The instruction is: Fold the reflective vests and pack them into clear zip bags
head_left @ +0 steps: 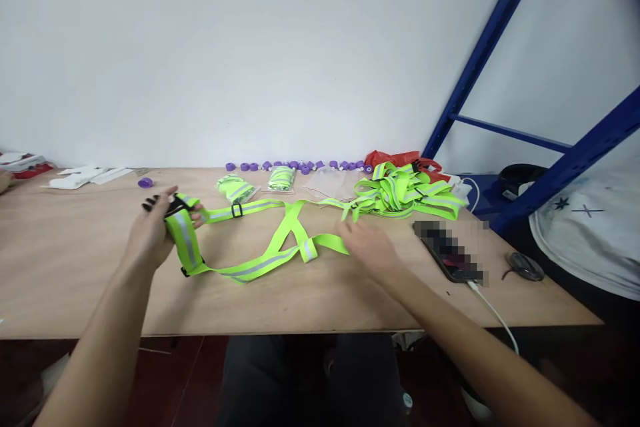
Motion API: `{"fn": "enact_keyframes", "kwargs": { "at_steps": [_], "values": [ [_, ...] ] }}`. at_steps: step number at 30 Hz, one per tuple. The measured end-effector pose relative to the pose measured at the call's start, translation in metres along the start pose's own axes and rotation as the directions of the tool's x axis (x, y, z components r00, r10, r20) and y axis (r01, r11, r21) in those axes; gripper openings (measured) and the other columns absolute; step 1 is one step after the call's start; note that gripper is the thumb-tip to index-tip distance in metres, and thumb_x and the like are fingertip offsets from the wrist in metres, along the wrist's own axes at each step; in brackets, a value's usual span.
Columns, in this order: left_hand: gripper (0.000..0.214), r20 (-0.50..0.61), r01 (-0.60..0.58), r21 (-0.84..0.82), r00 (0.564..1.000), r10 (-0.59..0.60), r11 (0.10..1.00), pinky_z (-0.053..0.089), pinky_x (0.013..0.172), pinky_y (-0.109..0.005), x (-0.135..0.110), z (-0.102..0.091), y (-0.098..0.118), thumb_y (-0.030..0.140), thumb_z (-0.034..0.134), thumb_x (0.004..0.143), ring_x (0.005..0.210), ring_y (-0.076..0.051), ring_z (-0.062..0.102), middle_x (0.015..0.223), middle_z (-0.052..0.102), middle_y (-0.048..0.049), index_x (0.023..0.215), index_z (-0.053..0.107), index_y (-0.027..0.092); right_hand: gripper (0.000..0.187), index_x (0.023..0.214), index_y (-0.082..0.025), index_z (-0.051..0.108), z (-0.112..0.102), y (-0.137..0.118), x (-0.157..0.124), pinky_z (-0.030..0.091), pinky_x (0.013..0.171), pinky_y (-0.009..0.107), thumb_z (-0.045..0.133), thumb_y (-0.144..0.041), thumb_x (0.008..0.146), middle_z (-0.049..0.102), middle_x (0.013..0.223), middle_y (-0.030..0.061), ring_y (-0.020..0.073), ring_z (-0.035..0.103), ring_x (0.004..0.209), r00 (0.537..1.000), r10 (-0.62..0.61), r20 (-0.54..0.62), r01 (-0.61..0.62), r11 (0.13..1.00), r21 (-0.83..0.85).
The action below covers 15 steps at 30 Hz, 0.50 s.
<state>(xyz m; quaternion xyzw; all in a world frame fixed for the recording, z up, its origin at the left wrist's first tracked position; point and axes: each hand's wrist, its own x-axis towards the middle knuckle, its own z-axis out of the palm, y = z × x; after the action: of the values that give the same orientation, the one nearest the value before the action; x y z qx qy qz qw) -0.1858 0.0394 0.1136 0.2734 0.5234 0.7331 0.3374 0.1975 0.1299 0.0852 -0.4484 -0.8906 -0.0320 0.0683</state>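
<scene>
A neon-yellow reflective strap harness with grey stripes lies stretched across the table, its straps crossing in the middle. My left hand is closed around its left end, at a black buckle and elastic part, lifting that end off the table. A black slider sits on the upper strap. My right hand is beside the harness's right end, fingers at the loose strap; they are smeared and partly hidden, so their grip does not show. Just behind it is a tangled pile of similar reflective straps.
Folded straps in clear bags lie at the back, near a row of purple caps. A phone with a white cable and a dark mouse-like object lie right. A blue metal frame stands behind. White papers lie left.
</scene>
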Motion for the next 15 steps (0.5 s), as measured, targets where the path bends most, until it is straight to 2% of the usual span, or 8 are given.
{"fn": "enact_keyframes", "kwargs": {
  "at_steps": [3, 6, 8, 10, 13, 15],
  "values": [
    [0.025, 0.123, 0.072, -0.081, 0.99, -0.062, 0.994, 0.051, 0.049, -0.024, -0.008, 0.032, -0.006, 0.023, 0.061, 0.089, 0.055, -0.015, 0.061, 0.079, 0.067, -0.0044, 0.112, 0.055, 0.021, 0.021, 0.111, -0.017, 0.065, 0.033, -0.009, -0.004, 0.049, 0.086, 0.036, 0.06, -0.023, 0.091, 0.069, 0.108, 0.0135, 0.0269, 0.063, 0.104, 0.991, -0.13, 0.032, 0.127, 0.989, 0.076],
    [0.026, 0.151, 0.107, -0.127, 0.985, -0.087, 0.986, 0.051, 0.052, -0.021, -0.01, 0.033, -0.012, 0.011, 0.064, 0.08, 0.062, -0.013, 0.062, 0.084, 0.066, -0.0026, 0.103, 0.057, 0.021, 0.033, 0.115, -0.023, 0.067, 0.046, 0.015, -0.012, 0.047, 0.098, 0.035, 0.069, -0.025, 0.083, 0.067, 0.121, 0.0074, 0.0236, 0.059, 0.117, 0.97, -0.234, 0.06, 0.216, 0.952, 0.218],
    [0.029, 0.11, 0.081, -0.135, 0.992, -0.067, 0.987, 0.052, 0.056, -0.019, -0.007, 0.018, -0.014, 0.003, 0.063, 0.076, 0.071, -0.014, 0.066, 0.092, 0.069, -0.0039, 0.099, 0.057, 0.02, 0.047, 0.127, -0.025, 0.063, 0.046, 0.035, -0.016, 0.045, 0.103, 0.035, 0.065, -0.016, 0.081, 0.059, 0.134, 0.0075, 0.0228, 0.054, 0.125, 0.964, -0.262, 0.056, 0.227, 0.909, 0.35],
    [0.028, 0.029, 0.035, -0.106, 0.999, -0.032, 0.994, 0.053, 0.06, -0.019, -0.001, -0.003, -0.016, -0.001, 0.059, 0.078, 0.079, -0.015, 0.068, 0.098, 0.071, -0.0067, 0.097, 0.055, 0.019, 0.054, 0.134, -0.025, 0.06, 0.043, 0.05, -0.015, 0.045, 0.104, 0.036, 0.06, -0.012, 0.082, 0.055, 0.137, 0.0094, 0.0232, 0.055, 0.124, 0.968, -0.248, 0.046, 0.202, 0.87, 0.45],
    [0.024, -0.091, 0.0, -0.04, 0.996, -0.004, 0.999, 0.056, 0.065, -0.021, 0.011, -0.036, -0.017, -0.005, 0.052, 0.083, 0.08, -0.016, 0.07, 0.095, 0.073, -0.0083, 0.096, 0.052, 0.016, 0.045, 0.129, -0.026, 0.066, 0.039, 0.06, -0.007, 0.049, 0.094, 0.035, 0.06, -0.021, 0.085, 0.064, 0.115, 0.0088, 0.023, 0.062, 0.105, 0.972, -0.225, 0.072, 0.161, 0.853, 0.497],
    [0.02, -0.136, 0.003, 0.011, 0.991, -0.002, 1.0, 0.057, 0.064, -0.023, 0.022, -0.056, -0.016, -0.005, 0.049, 0.086, 0.074, -0.016, 0.069, 0.089, 0.072, -0.0084, 0.095, 0.052, 0.012, 0.035, 0.117, -0.026, 0.073, 0.038, 0.066, 0.0, 0.05, 0.086, 0.034, 0.063, -0.027, 0.084, 0.068, 0.099, 0.0073, 0.0224, 0.064, 0.092, 0.978, -0.202, 0.058, 0.137, 0.824, 0.549]
  ]
}}
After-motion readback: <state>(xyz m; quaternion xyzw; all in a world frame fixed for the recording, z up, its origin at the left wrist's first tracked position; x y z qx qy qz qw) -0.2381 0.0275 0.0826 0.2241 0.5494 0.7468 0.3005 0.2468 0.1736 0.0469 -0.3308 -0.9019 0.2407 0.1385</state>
